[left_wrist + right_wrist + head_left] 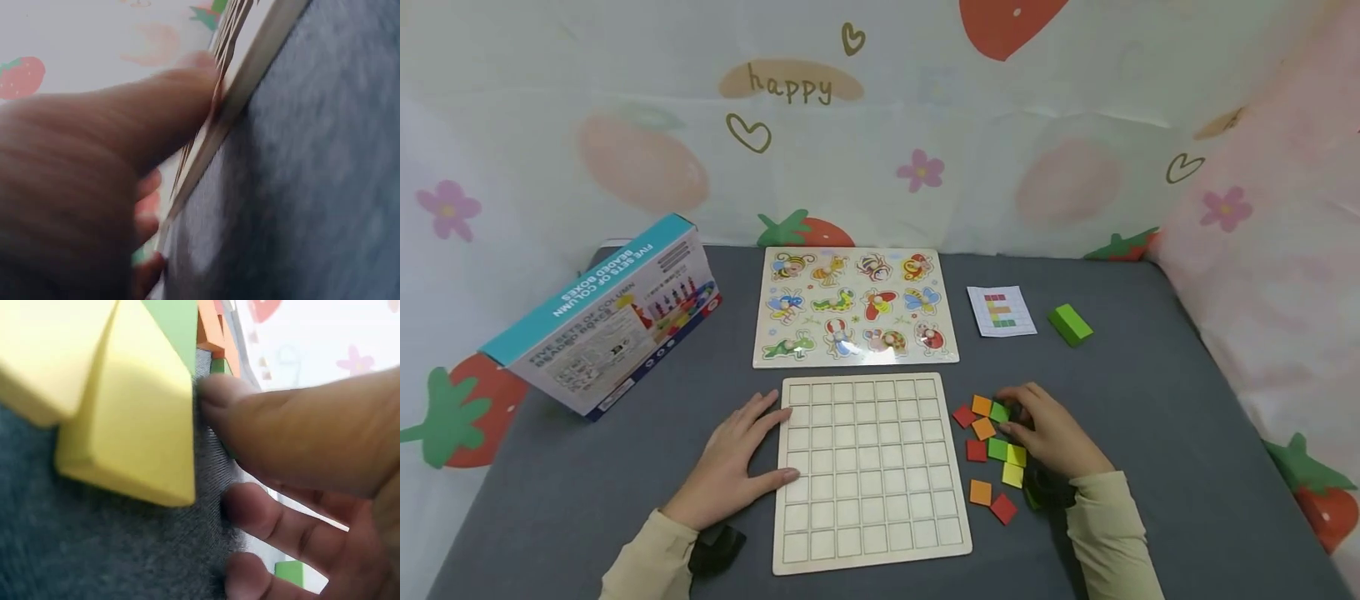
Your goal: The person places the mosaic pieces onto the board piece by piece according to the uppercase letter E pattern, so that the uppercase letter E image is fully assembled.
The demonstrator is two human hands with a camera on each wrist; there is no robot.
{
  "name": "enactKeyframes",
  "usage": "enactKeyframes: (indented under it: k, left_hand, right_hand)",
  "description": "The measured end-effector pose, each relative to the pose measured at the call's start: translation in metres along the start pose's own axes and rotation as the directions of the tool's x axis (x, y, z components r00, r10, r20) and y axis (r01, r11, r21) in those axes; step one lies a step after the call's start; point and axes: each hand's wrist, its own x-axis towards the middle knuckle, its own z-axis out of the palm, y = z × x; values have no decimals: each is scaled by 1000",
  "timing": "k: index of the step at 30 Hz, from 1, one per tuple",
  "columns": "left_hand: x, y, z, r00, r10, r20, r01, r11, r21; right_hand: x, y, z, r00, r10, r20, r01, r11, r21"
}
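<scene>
"Step in hand?"
"Picking, likely: your right hand (pixel 1051 432) straddles a green tile (pixel 999 412), toward the right edge of the surface (pixel 1157 400); grip indeterminable. Your left hand (pixel 730 457), spread, touches the board (pixel 868 507)."
"Next?"
"Secure pinch."

a grid board (pixel 871 471) with tiles (pixel 997 448) on its right lies before a puzzle (pixel 856 321) with a box (pixel 613 325) on its left.
</scene>
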Motion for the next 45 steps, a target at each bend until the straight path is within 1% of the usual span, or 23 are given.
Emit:
enactKeyframes:
  k: [2, 4, 6, 8, 10, 13, 16, 19, 22, 27, 29, 37, 41, 45]
  left_hand:
    - [0, 1, 1, 1000, 22, 10, -22, 999, 45]
    - [-1, 1, 3, 999, 38, 12, -39, 997, 69]
    - [0, 2, 4, 999, 45, 6, -46, 996, 78]
    - [0, 1, 5, 999, 47, 1, -47, 995, 83]
    - [0, 1, 5, 999, 44, -3, -44, 996, 79]
    - [0, -1, 4, 999, 45, -12, -44, 996, 73]
    - [0, -2, 3, 999, 47, -22, -45, 997, 63]
    - [-1, -4, 2, 999, 39, -26, -37, 998, 54]
    - [-2, -4, 1, 999, 29, -19, -28, 998, 49]
    - [-2, -3, 1, 1000, 25, -19, -24, 998, 49]
    - [-1, -2, 1, 999, 28, -21, -27, 998, 51]
    - [1, -1, 2, 999, 21, -23, -20, 999, 47]
    - [1, -2, 2, 1000, 19, -21, -18, 999, 47]
    - [1, -2, 2, 1000, 11, -16, -11, 999, 45]
  right_hand:
    - [-2, -2, -1, 1000, -4, -13, 3, 1000, -23]
    - [-4, -6, -5, 1000, 7, -27, -8, 999, -50]
    - [-4, -10, -8, 999, 11, -46, -15, 997, -80]
    - [-1, -17, -13, 998, 1, -58, -6, 996, -89]
    - [4, -27, -17, 997, -42, -65, 36, 995, -97]
    - [16, -45, -20, 990, -124, -70, 117, 988, -98]
    - [29, -63, -21, 976, -206, -71, 200, 977, -78]
    - [42, -82, -14, 961, -272, -51, 269, 962, -53]
    - [54, -100, -1, 945, -328, -4, 328, 944, -23]
    - [71, -124, 21, 908, -410, 88, 409, 912, 23]
    - [76, -130, 27, 899, -423, 115, 422, 906, 31]
    - [93, -142, 47, 886, -419, 200, 416, 908, 58]
    - [96, -143, 55, 893, -398, 211, 393, 917, 67]
    - [97, -144, 61, 895, -391, 213, 388, 920, 60]
